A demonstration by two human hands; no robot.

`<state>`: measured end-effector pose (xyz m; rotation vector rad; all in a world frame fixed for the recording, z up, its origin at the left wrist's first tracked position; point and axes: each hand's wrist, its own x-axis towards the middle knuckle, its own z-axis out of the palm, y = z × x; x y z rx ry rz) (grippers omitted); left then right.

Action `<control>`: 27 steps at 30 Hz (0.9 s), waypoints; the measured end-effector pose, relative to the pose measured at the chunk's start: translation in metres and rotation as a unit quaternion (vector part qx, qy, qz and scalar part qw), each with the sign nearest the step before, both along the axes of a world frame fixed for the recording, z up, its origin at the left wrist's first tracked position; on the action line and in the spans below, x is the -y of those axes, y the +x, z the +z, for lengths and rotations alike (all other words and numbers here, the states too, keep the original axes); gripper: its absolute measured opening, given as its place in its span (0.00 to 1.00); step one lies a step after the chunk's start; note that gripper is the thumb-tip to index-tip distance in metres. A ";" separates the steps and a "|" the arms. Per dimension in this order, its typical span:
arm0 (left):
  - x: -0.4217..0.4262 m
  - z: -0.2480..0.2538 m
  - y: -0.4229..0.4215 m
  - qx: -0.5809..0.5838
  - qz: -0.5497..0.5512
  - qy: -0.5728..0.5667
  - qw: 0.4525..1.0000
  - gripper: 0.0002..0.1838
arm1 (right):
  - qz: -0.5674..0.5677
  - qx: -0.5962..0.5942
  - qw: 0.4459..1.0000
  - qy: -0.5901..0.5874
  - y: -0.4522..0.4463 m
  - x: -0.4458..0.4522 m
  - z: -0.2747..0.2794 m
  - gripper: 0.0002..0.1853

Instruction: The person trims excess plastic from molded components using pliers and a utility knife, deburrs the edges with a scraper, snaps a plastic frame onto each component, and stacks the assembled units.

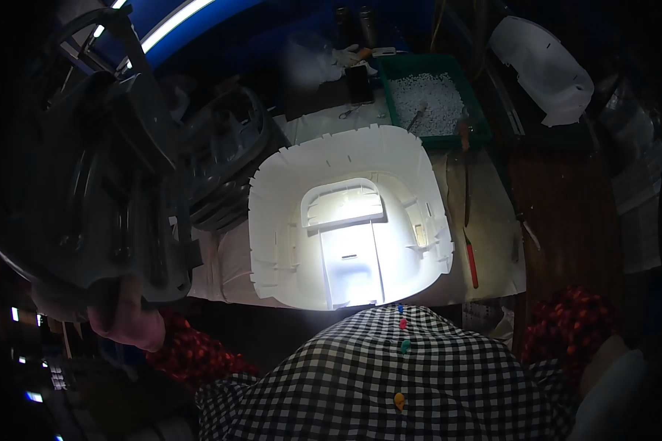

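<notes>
Dim workbench (566, 213), grey plastic part (110, 228) left of the white shell (349, 239). Left hand (129, 316) curls round the part's bottom edge; lopsided hold could let it tip. Right hand's (602, 361) grip: too murky to tell.

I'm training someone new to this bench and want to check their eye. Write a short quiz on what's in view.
1. Which hand grips the dark grey part?
2. True or false: the slim red item lies to the right of the white shell.
3. What lies in the green tray?
a) coiled wire
b) many small white pieces
c) folded cloth

Key:
1. The left hand.
2. True.
3. b
</notes>
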<state>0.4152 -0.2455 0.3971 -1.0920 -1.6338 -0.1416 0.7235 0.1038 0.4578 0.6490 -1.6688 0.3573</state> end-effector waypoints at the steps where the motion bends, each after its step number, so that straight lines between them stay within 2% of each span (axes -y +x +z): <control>1: -0.018 -0.008 0.015 0.004 -0.001 0.004 1.000 0.09 | -0.009 -0.018 1.000 -0.014 0.002 -0.006 -0.005 0.30; 2: -0.037 -0.015 0.024 0.069 -0.062 -0.018 0.996 0.12 | -0.023 -0.045 0.998 -0.047 0.000 -0.018 -0.018 0.30; 4: -0.066 -0.026 0.042 0.191 -0.170 -0.054 0.965 0.20 | -0.093 -0.058 0.961 -0.252 -0.013 -0.046 -0.067 0.32; 5: -0.080 -0.030 0.047 0.204 -0.176 -0.103 0.958 0.17 | -0.140 0.019 0.916 -0.376 -0.027 -0.055 -0.096 0.33; 6: -0.085 -0.043 0.053 0.203 -0.166 -0.121 0.957 0.12 | -0.194 0.188 0.850 -0.453 -0.047 -0.059 -0.127 0.34; 7: -0.091 -0.050 0.061 0.216 -0.157 -0.160 0.950 0.08 | -0.135 0.362 0.804 -0.452 -0.069 -0.054 -0.151 0.38; 8: -0.096 -0.061 0.066 0.219 -0.156 -0.190 0.944 0.09 | -0.263 0.493 0.762 -0.328 -0.081 -0.049 -0.188 0.42; 9: -0.103 -0.066 0.072 0.228 -0.148 -0.220 0.937 0.15 | -0.352 0.473 0.795 -0.141 -0.090 -0.051 -0.253 0.42; 10: -0.107 -0.077 0.074 0.236 -0.159 -0.245 0.927 0.22 | -0.322 0.552 0.742 -0.201 -0.089 -0.047 -0.278 0.41; 11: -0.114 -0.082 0.080 0.257 -0.166 -0.258 0.916 0.12 | -0.293 0.616 0.696 -0.225 -0.086 -0.049 -0.286 0.40; 12: -0.117 -0.089 0.084 0.275 -0.178 -0.278 0.903 0.14 | -0.269 0.675 0.642 -0.245 -0.084 -0.051 -0.295 0.38; 14: -0.123 -0.105 0.090 0.304 -0.192 -0.315 0.878 0.18 | -0.250 0.723 0.603 -0.224 -0.067 -0.075 -0.312 0.37; 15: -0.127 -0.114 0.094 0.314 -0.198 -0.333 0.867 0.20 | -0.195 0.709 0.624 -0.262 -0.056 -0.086 -0.326 0.36; 17: -0.136 -0.128 0.100 0.326 -0.189 -0.365 0.851 0.22 | -0.147 0.691 0.643 -0.296 -0.056 -0.090 -0.306 0.35; 19: -0.144 -0.136 0.107 0.334 -0.149 -0.416 0.832 0.22 | -0.268 0.718 0.597 -0.238 -0.061 -0.068 -0.242 0.33; 20: -0.147 -0.137 0.109 0.336 -0.144 -0.413 0.834 0.23 | -0.235 0.659 0.667 -0.258 -0.059 -0.072 -0.248 0.28; 21: -0.151 -0.141 0.106 0.338 -0.155 -0.410 0.833 0.23 | -0.245 0.660 0.662 -0.258 -0.057 -0.077 -0.245 0.28; 23: -0.147 -0.142 0.094 0.354 -0.236 -0.399 0.812 0.23 | -0.117 0.543 0.672 -0.490 -0.070 -0.088 -0.237 0.21; 24: -0.144 -0.138 0.090 0.396 -0.258 -0.381 0.794 0.21 | -0.122 0.531 0.648 -0.533 -0.077 -0.083 -0.212 0.20; 25: -0.141 -0.124 0.082 0.396 -0.256 -0.379 0.796 0.21 | -0.120 0.531 0.650 -0.531 -0.086 -0.086 -0.213 0.20; 27: -0.126 -0.097 0.067 0.510 -0.256 -0.220 0.791 0.19 | -0.206 0.534 0.714 -0.404 -0.101 -0.090 -0.218 0.20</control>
